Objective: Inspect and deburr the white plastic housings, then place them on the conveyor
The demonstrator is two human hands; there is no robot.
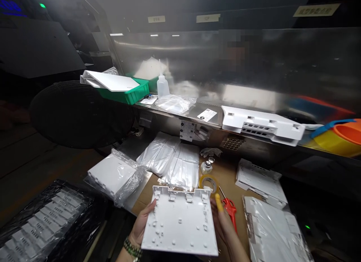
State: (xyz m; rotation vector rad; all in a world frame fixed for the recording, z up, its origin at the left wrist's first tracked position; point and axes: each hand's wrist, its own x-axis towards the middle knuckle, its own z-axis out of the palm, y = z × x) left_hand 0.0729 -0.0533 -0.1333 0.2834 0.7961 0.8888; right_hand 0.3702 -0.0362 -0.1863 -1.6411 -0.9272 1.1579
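A white plastic housing [180,224] is held near the bottom middle, its inner side with small posts and clips facing up. My left hand [141,224] grips its left edge, thumb on the rim, a beaded bracelet at the wrist. At the right edge is my right hand [222,220], with yellow covering on one finger; its other fingers are partly hidden and blurred, so its hold on the housing is unclear. Just right of that hand lie red-handled scissors [230,209]. Beyond the housing sit a roll of yellow tape [208,182] and a small glass bottle [207,168].
Clear plastic bags [180,164] lie behind. A bagged white housing [113,171] is at left, more housings [261,181] at right. The metal shelf [194,111] holds a green bin [132,94], a squeeze bottle [163,87] and another housing [262,126]. A black-lined crate [93,213] stands lower left.
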